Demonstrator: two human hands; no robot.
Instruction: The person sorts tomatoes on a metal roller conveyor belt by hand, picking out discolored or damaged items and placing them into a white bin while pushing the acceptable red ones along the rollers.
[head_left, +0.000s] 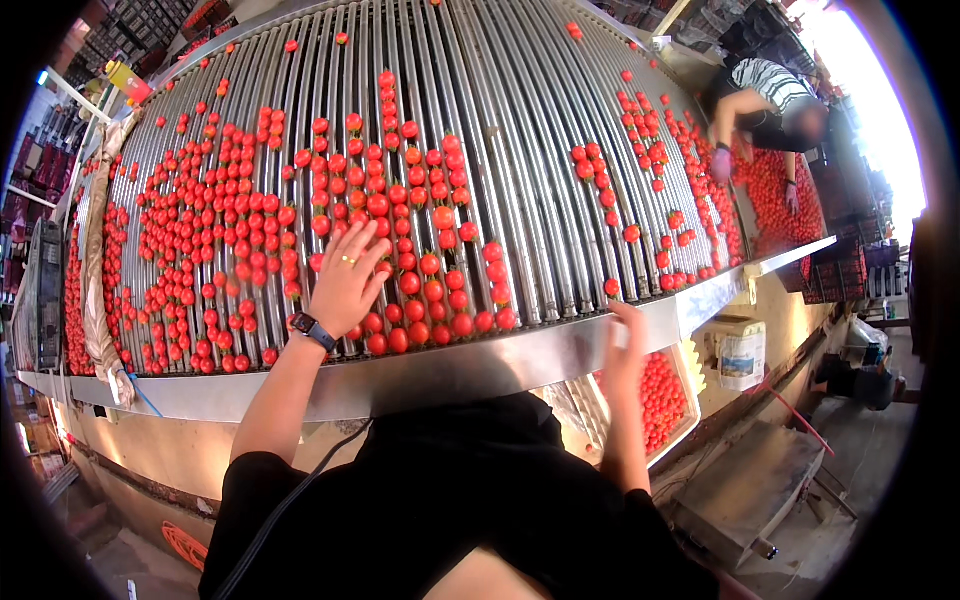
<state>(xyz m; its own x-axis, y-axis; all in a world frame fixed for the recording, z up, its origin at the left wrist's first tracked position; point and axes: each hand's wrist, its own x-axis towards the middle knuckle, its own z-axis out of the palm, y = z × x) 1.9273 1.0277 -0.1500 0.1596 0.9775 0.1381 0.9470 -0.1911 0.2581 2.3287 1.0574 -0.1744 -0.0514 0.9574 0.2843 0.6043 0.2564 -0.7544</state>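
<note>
Many small red tomatoes [378, 205] lie in rows between the metal rollers of a sorting conveyor [520, 180]. My left hand [348, 277], wearing a ring and a dark wristwatch, rests over the tomatoes left of the middle with its fingers apart. Nothing shows in its grasp. My right hand [627, 350] is at the conveyor's near metal rim [450, 368], fingers stretched upward and slightly blurred, and I see nothing held in it. One single tomato [611, 287] sits just beyond its fingertips. Below that hand stands a pale crate [690, 400] of tomatoes.
At the far right another person [765, 95] leans over a heap of tomatoes [770, 205], one gloved hand near the rollers. A cloth-wrapped bar [97, 250] crosses the conveyor's left end. A white container [740, 350] and a metal table [750, 490] stand at lower right.
</note>
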